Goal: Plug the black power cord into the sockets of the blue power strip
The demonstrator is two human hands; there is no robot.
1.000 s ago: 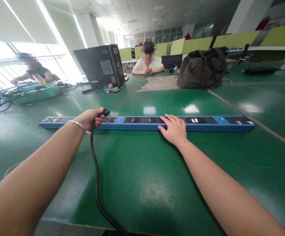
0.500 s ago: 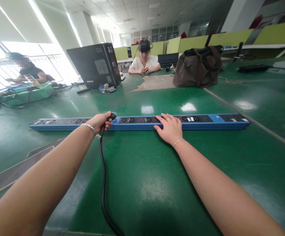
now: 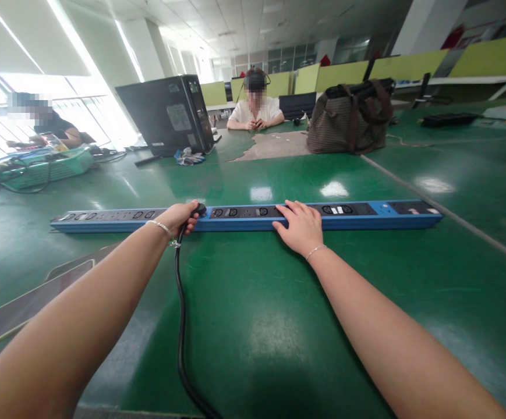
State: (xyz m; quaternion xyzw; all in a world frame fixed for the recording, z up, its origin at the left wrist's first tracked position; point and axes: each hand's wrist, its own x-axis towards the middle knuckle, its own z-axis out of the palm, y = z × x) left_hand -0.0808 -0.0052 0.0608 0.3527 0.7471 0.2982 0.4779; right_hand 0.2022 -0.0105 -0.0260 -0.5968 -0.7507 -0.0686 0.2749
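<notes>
A long blue power strip (image 3: 244, 224) with black socket panels lies across the green table. My left hand (image 3: 181, 219) is closed around a black power plug (image 3: 200, 208), just over the strip left of its middle. Whether the plug sits in a socket is hidden by my fingers. From that hand a thick black cord (image 3: 181, 326) hangs down toward the table's near edge. My right hand (image 3: 300, 226) rests with its fingers spread over the strip, right of the middle, covering some sockets.
A black computer case (image 3: 161, 116), a pair of gloves (image 3: 189, 156) and a brown bag (image 3: 349, 119) stand beyond the strip. At left are a green basket (image 3: 64, 166) with cables and a flat grey panel (image 3: 29, 308). Two people sit farther back.
The view has shifted very slightly. Both hands, the plug and the power strip keep nearly the same places.
</notes>
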